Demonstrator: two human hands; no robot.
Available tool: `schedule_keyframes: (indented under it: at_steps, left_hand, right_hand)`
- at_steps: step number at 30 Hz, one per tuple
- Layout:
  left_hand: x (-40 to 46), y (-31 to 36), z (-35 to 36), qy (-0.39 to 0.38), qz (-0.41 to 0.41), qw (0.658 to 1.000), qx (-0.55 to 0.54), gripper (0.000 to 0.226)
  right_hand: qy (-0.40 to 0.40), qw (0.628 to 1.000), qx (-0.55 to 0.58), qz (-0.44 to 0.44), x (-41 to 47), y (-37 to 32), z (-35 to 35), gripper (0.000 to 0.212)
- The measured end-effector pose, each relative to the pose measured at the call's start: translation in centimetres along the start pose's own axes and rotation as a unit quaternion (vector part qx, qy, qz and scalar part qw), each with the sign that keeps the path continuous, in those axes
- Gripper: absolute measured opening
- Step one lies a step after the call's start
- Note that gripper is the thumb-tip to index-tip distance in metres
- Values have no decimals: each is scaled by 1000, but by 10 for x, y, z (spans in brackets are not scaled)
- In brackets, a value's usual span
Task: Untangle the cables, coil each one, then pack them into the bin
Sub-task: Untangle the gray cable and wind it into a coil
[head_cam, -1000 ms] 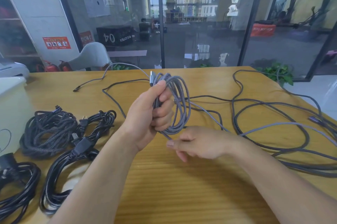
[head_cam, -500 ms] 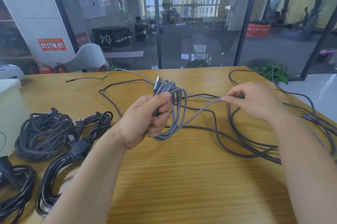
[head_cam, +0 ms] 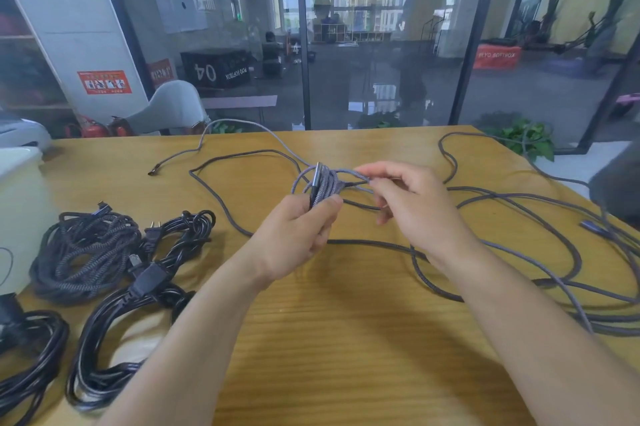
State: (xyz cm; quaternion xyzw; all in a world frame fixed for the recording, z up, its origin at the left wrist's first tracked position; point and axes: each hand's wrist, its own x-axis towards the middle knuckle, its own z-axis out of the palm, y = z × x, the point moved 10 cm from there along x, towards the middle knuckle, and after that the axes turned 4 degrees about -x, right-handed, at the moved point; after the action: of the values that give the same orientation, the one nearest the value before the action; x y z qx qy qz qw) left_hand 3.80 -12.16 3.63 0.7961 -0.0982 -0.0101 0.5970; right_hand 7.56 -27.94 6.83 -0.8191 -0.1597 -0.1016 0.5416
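Observation:
My left hand [head_cam: 298, 235] grips a bundle of loops of grey braided cable [head_cam: 323, 184], its metal plug sticking up above my thumb. My right hand [head_cam: 412, 203] pinches the same cable's free strand right beside the bundle, at its upper right. The rest of that grey cable trails off to the right across the wooden table [head_cam: 346, 339] among loose dark cables [head_cam: 519, 203]. A white bin [head_cam: 17, 210] stands at the left edge, only partly in view.
Coiled cables lie at the left: a dark braided coil [head_cam: 83, 252], a black power cord coil [head_cam: 145, 287] with a two-pin plug, and another black coil [head_cam: 27, 356] at the corner. A grey cable end [head_cam: 154, 172] lies far left. Glass wall behind the table.
My right hand went out to the right along the grey strand, then came back with it to the top of the bundle. My left hand kept its grip and tilted the loops.

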Motion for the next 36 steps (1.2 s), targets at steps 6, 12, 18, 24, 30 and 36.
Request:
schedule_keyframes:
  at_steps: [6,12,18,24,30,36]
  left_hand:
    - [2,-1,-1,49,7,999,-8,49]
    - [-1,6,-19,115,45,992,-35,62]
    - [-3,8,-29,141,55,986,-74,56]
    - [-3,5,-28,140,45,984,-98,43]
    - [-2,-3,-33,166,23,981,-102,45]
    - [-3,-3,-36,189,26,976,-100,34]
  right_hand:
    - [-36,995,95,-2,-6,-7,11,25]
    - [-164,984,70,-28,-16,-23,29,48]
    - [-268,923,275,31,-26,-24,50,67]
    - [-292,871,388,80,-28,-19,64,67]
    - [-229,956,148,111,-26,9,60,28]
    - [-375,923,13,83,-50,0,74,31]
